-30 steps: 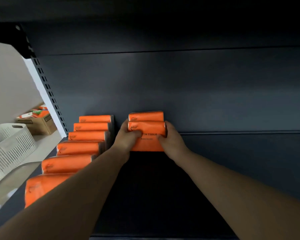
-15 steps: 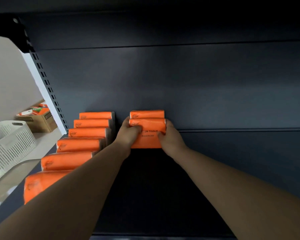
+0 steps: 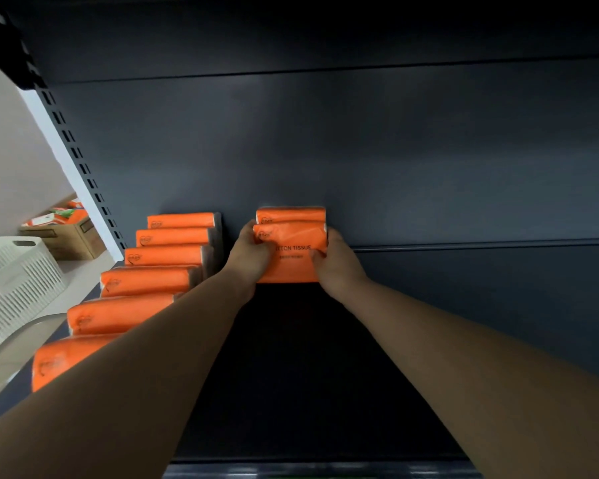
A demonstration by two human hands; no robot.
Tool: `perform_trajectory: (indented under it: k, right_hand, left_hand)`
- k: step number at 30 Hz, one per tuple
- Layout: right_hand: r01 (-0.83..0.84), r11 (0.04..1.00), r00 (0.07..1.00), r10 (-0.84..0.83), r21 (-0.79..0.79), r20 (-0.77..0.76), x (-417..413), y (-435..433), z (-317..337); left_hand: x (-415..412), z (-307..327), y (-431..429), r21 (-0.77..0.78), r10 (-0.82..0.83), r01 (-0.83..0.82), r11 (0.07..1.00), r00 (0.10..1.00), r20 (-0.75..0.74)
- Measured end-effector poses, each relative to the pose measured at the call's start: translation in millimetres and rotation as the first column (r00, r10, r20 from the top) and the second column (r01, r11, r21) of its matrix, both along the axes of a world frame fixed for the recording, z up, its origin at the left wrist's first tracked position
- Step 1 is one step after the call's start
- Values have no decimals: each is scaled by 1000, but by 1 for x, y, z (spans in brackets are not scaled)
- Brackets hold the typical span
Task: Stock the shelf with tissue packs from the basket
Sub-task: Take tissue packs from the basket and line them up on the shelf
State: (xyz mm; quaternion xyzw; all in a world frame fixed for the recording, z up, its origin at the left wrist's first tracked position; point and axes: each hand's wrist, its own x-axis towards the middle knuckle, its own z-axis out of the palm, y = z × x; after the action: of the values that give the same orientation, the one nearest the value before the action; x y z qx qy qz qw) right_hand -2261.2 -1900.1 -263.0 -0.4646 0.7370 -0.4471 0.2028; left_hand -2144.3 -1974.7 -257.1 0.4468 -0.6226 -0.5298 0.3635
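Observation:
An orange tissue pack (image 3: pixel 293 257) stands upright near the back of the dark shelf (image 3: pixel 325 375). My left hand (image 3: pixel 249 252) grips its left side and my right hand (image 3: pixel 336 262) grips its right side. Right behind it, another orange pack (image 3: pixel 291 215) stands against the shelf's back wall. To the left, a row of several orange packs (image 3: pixel 153 281) runs from the back wall to the front edge.
A white slotted basket (image 3: pixel 14 285) stands at the far left beyond the shelf's end. Behind it sits a cardboard box (image 3: pixel 66 236) with mixed goods. A perforated upright post (image 3: pixel 80 167) marks the shelf's left end. Bare shelf stretches to the right.
Both hands have pushed the held pack a little farther back, closer against the pack behind it. The view has shifted slightly.

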Motion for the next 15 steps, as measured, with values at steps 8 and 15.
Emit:
perform_trajectory:
  k: [8,15]
  right_hand:
    - [-15,1000,1000,15,11,4,1,3,3]
    - [-11,1000,1000,11,19,10,2,11,6]
  left_hand:
    - [3,-4,5,-26,48,-46,999,994,93]
    - [5,-2,13,-64,42,-33,997,987,155]
